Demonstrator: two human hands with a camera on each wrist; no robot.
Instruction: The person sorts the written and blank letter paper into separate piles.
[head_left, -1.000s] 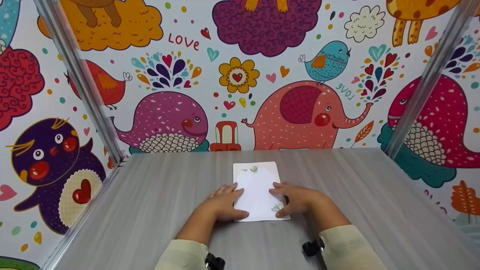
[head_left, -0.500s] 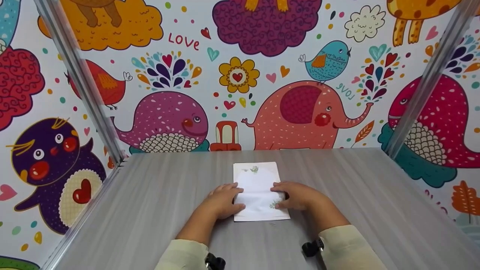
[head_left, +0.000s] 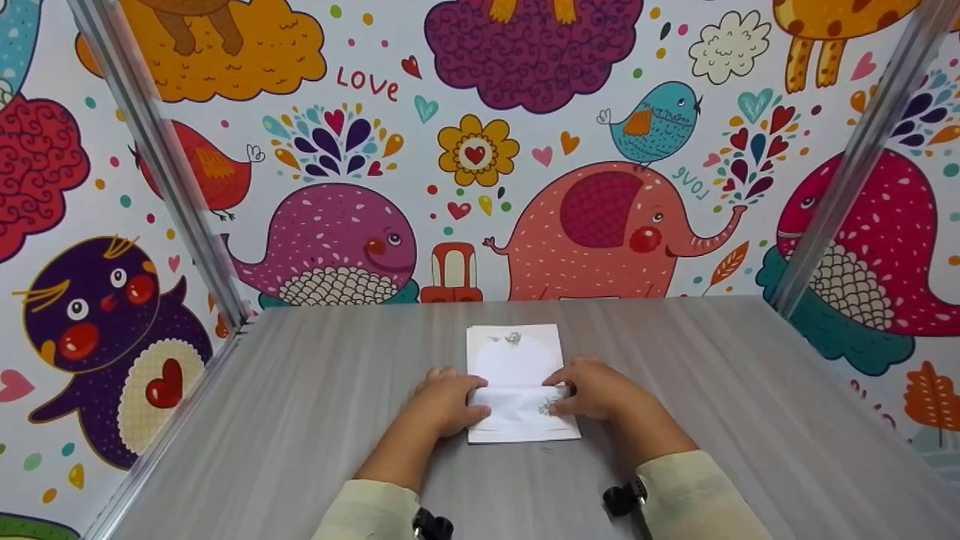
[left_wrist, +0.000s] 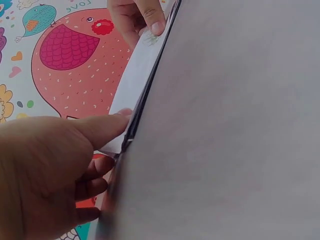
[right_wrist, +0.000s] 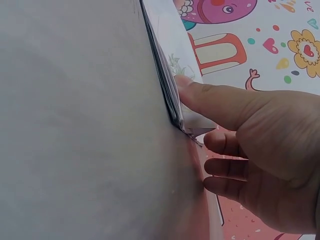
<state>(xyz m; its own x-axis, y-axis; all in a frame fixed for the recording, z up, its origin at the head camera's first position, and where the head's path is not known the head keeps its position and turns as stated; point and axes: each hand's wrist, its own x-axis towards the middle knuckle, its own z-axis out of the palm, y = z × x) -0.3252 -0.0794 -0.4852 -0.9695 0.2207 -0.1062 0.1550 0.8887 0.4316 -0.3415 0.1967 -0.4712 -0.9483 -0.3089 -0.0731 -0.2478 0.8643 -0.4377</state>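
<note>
A white sheet of paper with small green plant prints lies atop a thin paper pad at the middle of the table. A raised crease runs across the sheet between the hands. My left hand pinches its left edge, thumb on top and index finger at the crease. On the opposite edge, my right hand pinches it the same way, its thumb beside the lower print. The right wrist view shows the pad's layered, dark-bottomed edge, with the right thumb lying on the sheet above it.
The grey wood-grain table reaches back to a wall printed with cartoon animals. Metal posts stand at the left and right. Black wrist cameras sit at both sleeves.
The sheet, flat a second ago, has buckled into a crosswise crease between the hands. Its far end has shifted slightly right over the pad. The thumbs have drawn up toward the index fingers.
</note>
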